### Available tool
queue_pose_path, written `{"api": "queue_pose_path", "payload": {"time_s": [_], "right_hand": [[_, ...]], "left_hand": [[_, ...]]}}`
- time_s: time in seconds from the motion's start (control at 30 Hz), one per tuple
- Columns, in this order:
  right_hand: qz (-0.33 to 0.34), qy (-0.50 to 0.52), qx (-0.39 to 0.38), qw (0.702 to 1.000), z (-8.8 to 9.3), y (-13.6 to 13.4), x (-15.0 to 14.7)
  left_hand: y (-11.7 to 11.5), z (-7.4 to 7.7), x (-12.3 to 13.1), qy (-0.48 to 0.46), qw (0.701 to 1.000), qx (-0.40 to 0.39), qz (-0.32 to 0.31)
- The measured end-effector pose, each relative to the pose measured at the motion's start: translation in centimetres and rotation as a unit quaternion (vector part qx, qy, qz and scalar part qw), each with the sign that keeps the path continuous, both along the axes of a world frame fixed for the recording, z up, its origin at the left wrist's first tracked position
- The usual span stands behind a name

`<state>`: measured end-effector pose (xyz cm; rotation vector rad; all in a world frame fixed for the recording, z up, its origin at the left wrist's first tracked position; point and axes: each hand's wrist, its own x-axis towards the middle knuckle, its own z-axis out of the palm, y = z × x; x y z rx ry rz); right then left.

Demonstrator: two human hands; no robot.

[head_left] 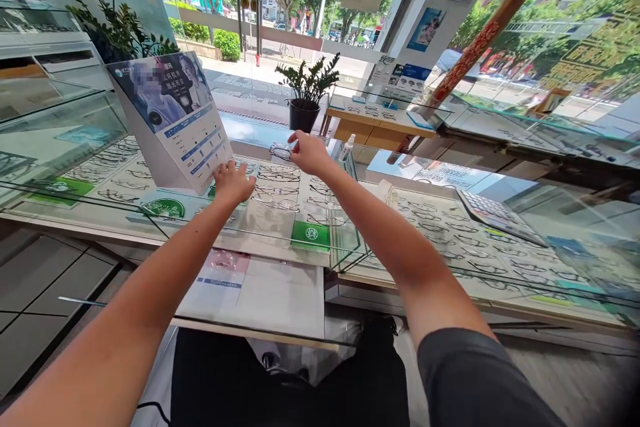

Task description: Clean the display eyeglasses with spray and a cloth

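Observation:
My right hand (311, 152) is stretched out over the glass counter, fingers curled in a pinch at one side of a pair of eyeglasses (281, 151). My left hand (233, 183) lies palm down with its fingers spread, beside the lower right corner of a standing cardboard sign (193, 140); whether it touches the sign I cannot tell. Below both hands, rows of eyeglass frames (276, 188) show through the glass. A green card (311, 234) with a white logo is in the near part of the case.
A potted plant (304, 97) stands at the window, and a small white spray bottle (347, 147) is right of my right hand. Farther right is another glass case with frames (450, 234) and a sample board (495, 214). A pull-out shelf (285, 290) juts toward me.

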<state>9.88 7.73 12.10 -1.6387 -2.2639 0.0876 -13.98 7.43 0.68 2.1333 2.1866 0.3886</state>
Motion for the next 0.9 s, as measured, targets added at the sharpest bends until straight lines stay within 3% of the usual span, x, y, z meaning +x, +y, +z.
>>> {"api": "queue_pose_path", "payload": {"time_s": [0.13, 0.27, 0.5, 0.9], "right_hand": [[-0.031, -0.039, 0.002, 0.999, -2.4, 6.8, -1.1], [-0.052, -0.058, -0.013, 0.997, -4.4, 9.5, -2.0], [-0.022, -0.054, -0.046, 0.997, -7.0, 10.3, -2.9], [-0.025, -0.043, -0.067, 0.997, -7.3, 10.7, -2.8]], "left_hand": [[-0.4, 0.3, 0.3, -0.001, 1.000, -0.001, 0.001], [-0.8, 0.5, 0.6, 0.001, 1.000, 0.001, 0.006], [-0.7, 0.3, 0.6, -0.001, 1.000, 0.007, 0.007], [-0.6, 0.5, 0.6, 0.010, 1.000, 0.000, 0.007]]}}
